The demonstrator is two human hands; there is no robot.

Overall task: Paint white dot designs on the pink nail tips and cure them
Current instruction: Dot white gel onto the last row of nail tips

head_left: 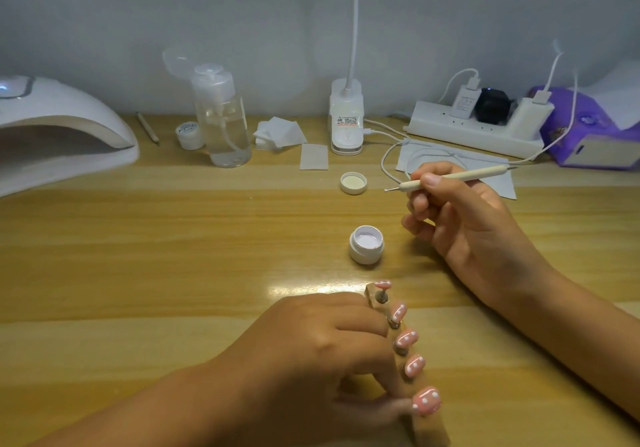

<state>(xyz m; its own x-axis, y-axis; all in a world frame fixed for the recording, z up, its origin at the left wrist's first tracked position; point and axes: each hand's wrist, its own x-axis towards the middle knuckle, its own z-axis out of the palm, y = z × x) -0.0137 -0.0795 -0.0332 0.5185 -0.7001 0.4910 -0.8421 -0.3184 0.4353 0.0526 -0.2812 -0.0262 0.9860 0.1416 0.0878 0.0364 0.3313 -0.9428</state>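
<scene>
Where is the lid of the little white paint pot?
In the head view, the lid lies inside-up on the table, just beyond the open pot and left of the dotting tool in the right hand.

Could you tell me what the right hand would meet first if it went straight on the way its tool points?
Probably the upturned round white plastic lid, just beyond the right hand's slim cream dotting tool; the tip may pass above it, as height is unclear.

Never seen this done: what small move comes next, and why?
Probably the left hand slides the stand toward the lamp: all five nail tips seem dotted, the farthest hard to read, and the right hand holds the dotting tool clear.
</scene>
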